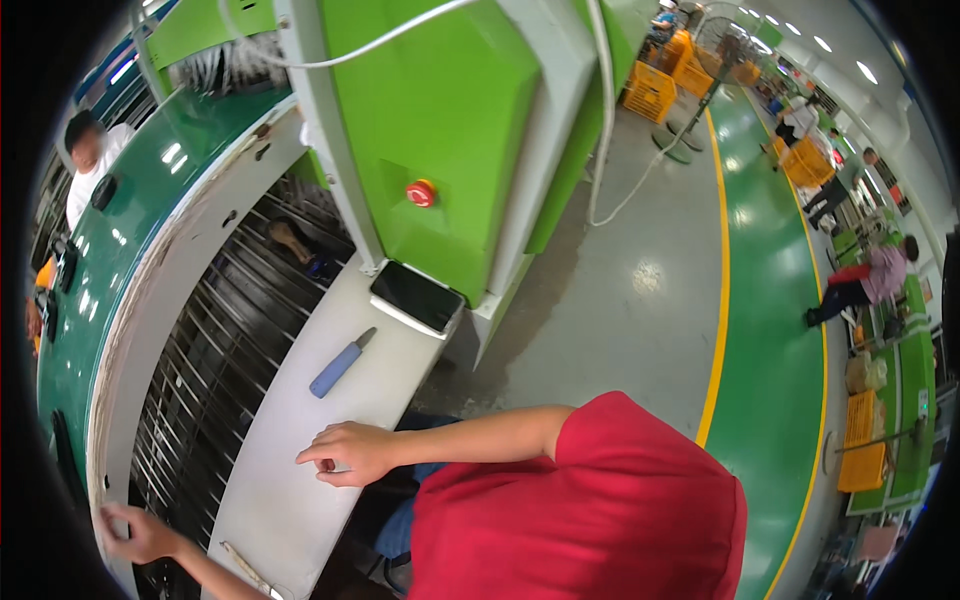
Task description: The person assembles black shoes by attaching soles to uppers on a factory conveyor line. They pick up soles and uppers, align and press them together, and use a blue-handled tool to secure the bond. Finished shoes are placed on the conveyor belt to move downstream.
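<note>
My left hand (145,535) is at the pale outer edge of the green conveyor belt (150,235). Its thumb and fingers are loosely curved and apart, with nothing visible between them. Over the white ledge (300,450) hovers my right hand (352,453), fingers pointing left, thumb apart, holding nothing. Farther up the ledge lies a short-bladed knife with a blue handle (336,370). Beyond it a phone (417,298) with a dark screen rests against the green machine. A thin pale stick-like piece (248,568) lies on the ledge's near end.
Metal rods (220,340) span the gap between belt and ledge, with a brown and blue object (292,243) among them. Black pieces (103,192) sit on the belt. The green machine (430,120) carries a red button (421,193). A person (92,165) stands across the belt.
</note>
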Tool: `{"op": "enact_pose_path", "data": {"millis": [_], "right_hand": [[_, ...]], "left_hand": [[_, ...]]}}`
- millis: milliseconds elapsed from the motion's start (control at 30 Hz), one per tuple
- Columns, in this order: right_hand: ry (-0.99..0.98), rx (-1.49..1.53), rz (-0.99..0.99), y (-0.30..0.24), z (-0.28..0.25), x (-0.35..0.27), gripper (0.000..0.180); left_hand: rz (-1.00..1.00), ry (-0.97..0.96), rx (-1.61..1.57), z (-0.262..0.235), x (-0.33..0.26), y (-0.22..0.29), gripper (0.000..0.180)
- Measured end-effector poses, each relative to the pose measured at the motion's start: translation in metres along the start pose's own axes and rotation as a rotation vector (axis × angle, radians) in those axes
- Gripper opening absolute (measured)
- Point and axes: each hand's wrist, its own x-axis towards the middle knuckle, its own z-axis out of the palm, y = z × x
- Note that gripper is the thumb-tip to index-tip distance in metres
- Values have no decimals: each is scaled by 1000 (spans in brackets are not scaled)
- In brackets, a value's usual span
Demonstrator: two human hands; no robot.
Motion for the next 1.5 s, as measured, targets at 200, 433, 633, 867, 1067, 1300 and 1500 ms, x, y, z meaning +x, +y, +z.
{"op": "enact_pose_path", "data": {"millis": [200,433,633,867,1067,1300,1500], "right_hand": [[5,-60,-82,1,3,0,31],[93,-313,-297,24,18,-9,25],[97,-406,-405,34,21,-14,24],[93,-452,-462,12,22,-55,34],[67,-472,-510,9,0,-84,45],[88,-563,-362,-2,-45,-68,43],[74,-726,-163,13,-67,-72,45]], "left_hand": [[-107,-1093,-306,-20,-215,184,50],[-77,-1287,-306,-13,-207,189,55],[-126,-1235,-270,-2,-216,191,58],[-97,-1273,13,26,-227,183,68],[-133,-1333,68,33,-224,199,71],[-155,-1339,98,36,-229,192,74],[-156,-1362,137,35,-227,197,74]]}}
